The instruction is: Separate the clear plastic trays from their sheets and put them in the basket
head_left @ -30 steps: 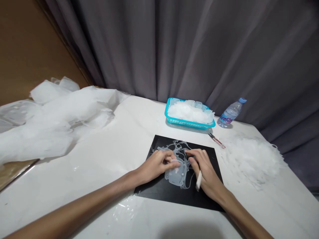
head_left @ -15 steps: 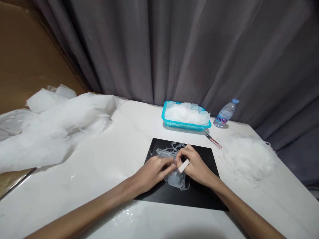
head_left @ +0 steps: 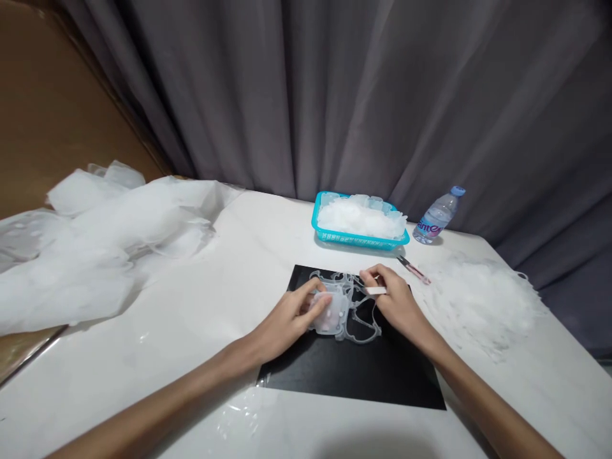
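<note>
Translucent moulded part (head_left: 335, 309) sits on the black mat (head_left: 354, 370), near the mat's far edge, roughly mid-table. It looks like soft silicone or thin plastic: a flat body with thin looping strands trailing off its right side. I judge it light, floppy and easy to tear at the strands, and likely a bit tacky rather than slippery.

Left hand (head_left: 291, 319) is closed around the body's left side, fingers curled over its top, pinning it. Right hand (head_left: 394, 299) pinches a small white tool (head_left: 375, 291), blade or scraper, can't tell at this size, its tip at the strands near the mat's far-right area.

Best hold is the thick flat body, not the loops, which would stretch or snap.

Room:
- The mat's near half is bare and good for working.
- Near the table's far edge are a teal basket (head_left: 358, 239) of white pieces and a water bottle (head_left: 437, 217).
- A pen-like tool (head_left: 414, 269) lies just off the mat's far-right corner.
- A loose pile of white trimmings (head_left: 482, 299) runs along the table's right edge.
- White sheeting (head_left: 95, 236) is heaped at the left edge.
</note>
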Demonstrator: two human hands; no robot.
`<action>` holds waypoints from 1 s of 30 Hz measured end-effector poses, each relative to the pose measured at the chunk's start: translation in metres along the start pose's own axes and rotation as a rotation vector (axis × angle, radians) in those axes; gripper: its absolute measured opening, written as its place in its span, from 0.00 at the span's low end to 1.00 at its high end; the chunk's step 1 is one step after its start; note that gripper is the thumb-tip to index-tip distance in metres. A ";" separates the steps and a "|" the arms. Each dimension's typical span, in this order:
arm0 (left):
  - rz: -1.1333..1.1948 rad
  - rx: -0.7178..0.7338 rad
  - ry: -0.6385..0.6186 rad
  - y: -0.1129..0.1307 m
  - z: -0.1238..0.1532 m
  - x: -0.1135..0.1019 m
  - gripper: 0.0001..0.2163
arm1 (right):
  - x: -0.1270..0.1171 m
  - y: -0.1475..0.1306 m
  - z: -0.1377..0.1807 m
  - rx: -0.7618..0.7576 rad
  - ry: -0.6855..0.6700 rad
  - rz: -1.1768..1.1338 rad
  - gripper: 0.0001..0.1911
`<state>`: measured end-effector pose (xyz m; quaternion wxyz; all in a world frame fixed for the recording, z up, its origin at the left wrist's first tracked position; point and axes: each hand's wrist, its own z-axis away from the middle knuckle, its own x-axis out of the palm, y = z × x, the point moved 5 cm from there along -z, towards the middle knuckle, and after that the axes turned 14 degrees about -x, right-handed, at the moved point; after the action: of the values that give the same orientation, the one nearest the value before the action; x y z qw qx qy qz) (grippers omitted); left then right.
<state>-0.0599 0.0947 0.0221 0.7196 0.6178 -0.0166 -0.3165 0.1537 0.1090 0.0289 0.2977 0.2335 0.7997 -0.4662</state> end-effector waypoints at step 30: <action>0.395 -0.101 -0.178 0.008 0.006 0.013 0.13 | -0.009 0.005 0.033 0.013 -0.044 0.260 0.06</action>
<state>-0.0486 0.0831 0.0257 0.7934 0.5354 -0.1847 -0.2233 0.1722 0.0810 0.0193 0.3715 0.3267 0.7528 -0.4341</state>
